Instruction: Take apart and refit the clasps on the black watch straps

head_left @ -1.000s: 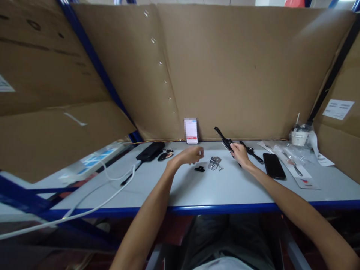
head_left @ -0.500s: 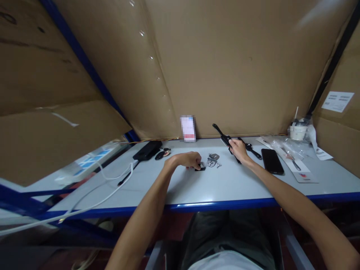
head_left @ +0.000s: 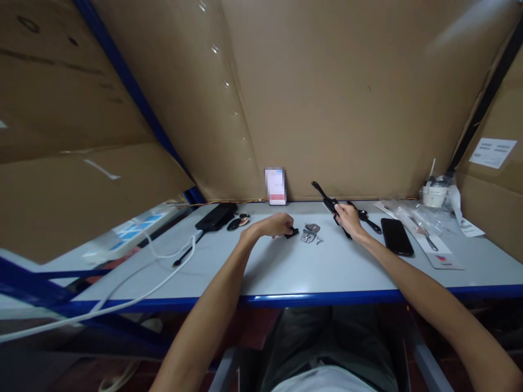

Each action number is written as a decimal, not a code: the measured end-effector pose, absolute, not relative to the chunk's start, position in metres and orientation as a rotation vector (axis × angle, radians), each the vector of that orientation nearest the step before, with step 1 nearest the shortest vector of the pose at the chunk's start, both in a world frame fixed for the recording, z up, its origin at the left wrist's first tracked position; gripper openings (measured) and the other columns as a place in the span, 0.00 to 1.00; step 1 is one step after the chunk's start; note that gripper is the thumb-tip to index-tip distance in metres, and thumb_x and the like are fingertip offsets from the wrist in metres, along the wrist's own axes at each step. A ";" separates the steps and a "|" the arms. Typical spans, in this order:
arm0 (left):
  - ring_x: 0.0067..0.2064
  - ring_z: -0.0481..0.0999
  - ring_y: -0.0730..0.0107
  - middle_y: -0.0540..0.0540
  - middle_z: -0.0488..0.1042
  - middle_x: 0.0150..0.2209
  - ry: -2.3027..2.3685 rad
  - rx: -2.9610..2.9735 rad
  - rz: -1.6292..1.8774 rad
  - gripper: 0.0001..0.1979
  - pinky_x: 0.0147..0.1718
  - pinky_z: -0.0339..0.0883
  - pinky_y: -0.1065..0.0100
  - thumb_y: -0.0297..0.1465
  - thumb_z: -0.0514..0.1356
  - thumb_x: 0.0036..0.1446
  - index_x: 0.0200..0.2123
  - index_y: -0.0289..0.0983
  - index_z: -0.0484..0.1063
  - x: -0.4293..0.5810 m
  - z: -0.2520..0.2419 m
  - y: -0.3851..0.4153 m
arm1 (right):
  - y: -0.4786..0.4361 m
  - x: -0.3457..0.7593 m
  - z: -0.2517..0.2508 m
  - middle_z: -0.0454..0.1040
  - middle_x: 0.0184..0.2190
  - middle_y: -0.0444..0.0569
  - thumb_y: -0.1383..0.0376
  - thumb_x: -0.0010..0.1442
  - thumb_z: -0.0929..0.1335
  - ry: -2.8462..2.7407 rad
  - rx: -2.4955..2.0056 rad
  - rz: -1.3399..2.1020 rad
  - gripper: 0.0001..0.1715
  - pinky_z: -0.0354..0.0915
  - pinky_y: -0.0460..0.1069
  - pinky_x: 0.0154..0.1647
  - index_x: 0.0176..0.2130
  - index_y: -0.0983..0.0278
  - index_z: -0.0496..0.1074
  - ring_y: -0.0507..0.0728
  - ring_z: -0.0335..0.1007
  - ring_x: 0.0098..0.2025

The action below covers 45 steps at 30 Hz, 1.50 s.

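My right hand [head_left: 348, 219] is closed around the middle of a black spokeshave [head_left: 327, 202], its far handle pointing up and away to the left. Pinched in the fingers of my left hand [head_left: 281, 224] is a small flat black metal piece [head_left: 291, 233], just over the table. Between the hands lie several grey metal blades [head_left: 312, 228] with small screws [head_left: 319, 240] beside them. A second black spokeshave [head_left: 370, 222] rests behind my right wrist, partly hidden by it.
A lit phone [head_left: 277, 186] leans on the cardboard back wall. To the right lie a dark phone [head_left: 396, 237], plastic packaging [head_left: 429, 215] and a cup [head_left: 434, 195]. A black box [head_left: 216, 216], keys [head_left: 235, 224], white cable [head_left: 171, 277] and power strip [head_left: 131, 234] occupy the left.
My left hand has lifted the small black piece slightly and turned it. My right hand keeps its grip on the spokeshave with little movement; the whole view has shifted slightly.
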<state>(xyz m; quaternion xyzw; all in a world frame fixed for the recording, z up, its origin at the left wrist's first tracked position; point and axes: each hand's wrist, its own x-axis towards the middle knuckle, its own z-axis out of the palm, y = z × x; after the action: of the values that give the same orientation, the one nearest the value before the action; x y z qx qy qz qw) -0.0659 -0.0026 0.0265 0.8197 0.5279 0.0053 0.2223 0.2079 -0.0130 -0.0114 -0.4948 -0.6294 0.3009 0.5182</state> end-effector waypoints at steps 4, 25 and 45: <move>0.32 0.73 0.67 0.45 0.78 0.34 1.599 2.436 0.278 0.09 0.29 0.59 0.71 0.28 0.62 0.50 0.37 0.37 0.74 -0.062 0.023 0.001 | -0.010 0.208 -0.014 0.59 0.13 0.41 0.41 0.60 0.60 -1.526 -1.206 0.715 0.30 0.52 0.47 0.23 0.25 0.62 0.67 0.52 0.57 0.19; 0.34 0.74 0.64 0.45 0.79 0.35 1.166 2.711 0.143 0.08 0.30 0.56 0.69 0.28 0.60 0.56 0.38 0.40 0.77 0.002 0.018 -0.044 | -0.009 0.204 -0.020 0.64 0.15 0.43 0.51 0.63 0.59 -1.565 -1.231 0.651 0.25 0.55 0.47 0.27 0.24 0.63 0.68 0.53 0.61 0.21; 0.28 0.71 0.73 0.50 0.73 0.26 1.186 2.302 0.959 0.06 0.31 0.61 0.71 0.25 0.54 0.55 0.33 0.36 0.71 0.007 0.020 -0.038 | -0.011 0.201 -0.021 0.64 0.15 0.42 0.56 0.64 0.60 -1.627 -1.288 0.682 0.23 0.54 0.47 0.27 0.24 0.64 0.70 0.53 0.61 0.21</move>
<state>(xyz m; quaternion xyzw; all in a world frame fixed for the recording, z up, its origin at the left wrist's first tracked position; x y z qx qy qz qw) 0.0074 -0.0377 0.0202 0.8185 0.4219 0.3409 0.1890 0.2006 -0.0112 -0.0210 -0.5232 -0.6612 0.2773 0.4606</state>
